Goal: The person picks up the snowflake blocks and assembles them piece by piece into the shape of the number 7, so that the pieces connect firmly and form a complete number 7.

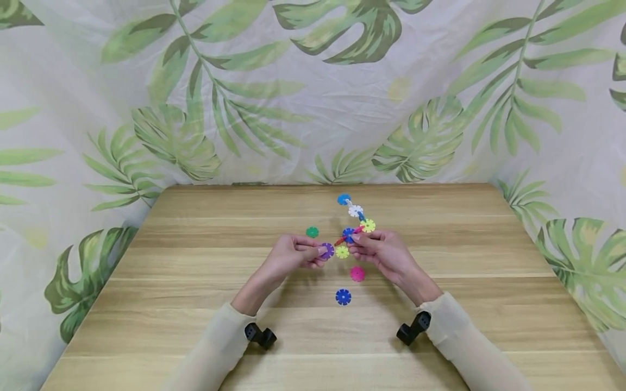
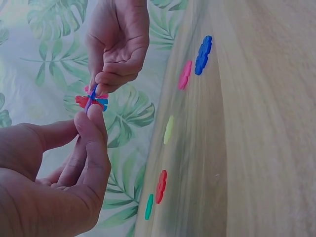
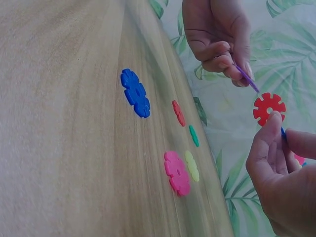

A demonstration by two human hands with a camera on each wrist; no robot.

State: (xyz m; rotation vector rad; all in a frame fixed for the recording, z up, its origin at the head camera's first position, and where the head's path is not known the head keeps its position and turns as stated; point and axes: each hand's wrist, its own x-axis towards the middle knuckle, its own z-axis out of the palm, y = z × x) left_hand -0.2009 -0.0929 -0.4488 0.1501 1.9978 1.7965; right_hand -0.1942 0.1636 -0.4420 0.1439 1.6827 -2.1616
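My left hand (image 1: 319,253) pinches a purple notched disc (image 1: 327,250) between thumb and fingers, a little above the wooden table (image 1: 195,282). The right hand (image 1: 357,239) grips one end of a chain of joined discs (image 1: 355,211): blue, white, yellow, blue and red. In the right wrist view the purple disc (image 3: 247,79) is edge-on, close to the chain's red disc (image 3: 269,108), with a small gap between them. In the left wrist view the left hand (image 2: 90,119) and right hand (image 2: 106,84) meet at the cluster (image 2: 91,102).
Loose discs lie on the table: green (image 1: 312,232), yellow-green (image 1: 342,252), pink (image 1: 357,273) and blue (image 1: 343,296). A red disc (image 3: 178,112) also lies flat near the green one. A leaf-print cloth (image 1: 313,98) hangs behind and beside the table.
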